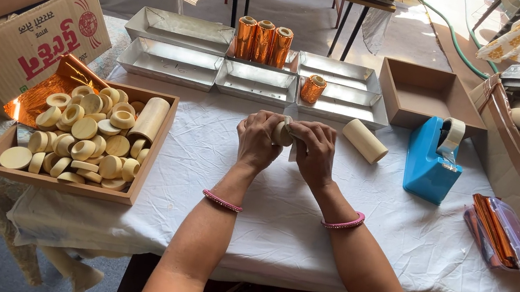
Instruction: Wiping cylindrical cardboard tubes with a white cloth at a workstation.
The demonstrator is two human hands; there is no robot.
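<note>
Matt cloth (275, 220), glossy foil rolls (263, 41)

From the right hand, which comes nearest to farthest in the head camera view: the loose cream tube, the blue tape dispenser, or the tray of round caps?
1. Cream tube, just right of the right hand.
2. Blue tape dispenser, farther right.
3. Tray of caps, far left, beyond the left hand.

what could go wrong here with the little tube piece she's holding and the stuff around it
1. Both hands, left hand and right hand, pinch one small cream tube piece above the white tablecloth; if the grip slips, it may drop and roll.
2. The loose cardboard tube lies on its side beside the right hand; a nudge might roll it away.
3. The small copper foil roll stands on a silver tray just beyond the hands and might tip if bumped.
</note>
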